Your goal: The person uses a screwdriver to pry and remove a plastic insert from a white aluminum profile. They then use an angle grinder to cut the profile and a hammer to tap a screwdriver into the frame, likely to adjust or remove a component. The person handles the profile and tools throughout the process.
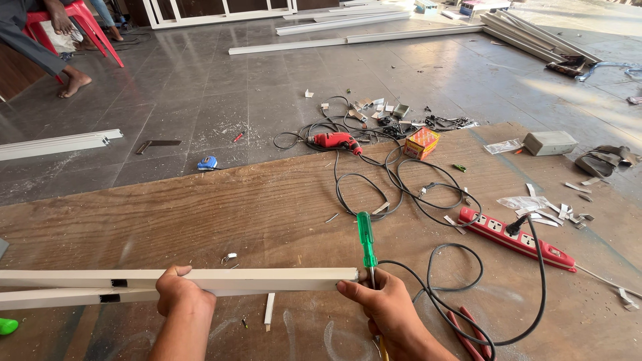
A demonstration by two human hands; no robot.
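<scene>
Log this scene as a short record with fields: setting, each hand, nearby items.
setting: plywood board on a grey tiled floor
left hand: grips white square bars
right hand: at the bar's end, holding a green-handled screwdriver upright
nearby: red power strip, black cables, red drill

A small box (421,143) in orange, red and yellow stands at the far edge of the brown board, beside the black cables. Two clear plastic bags (503,146) (523,202) lie flat further right.
</scene>
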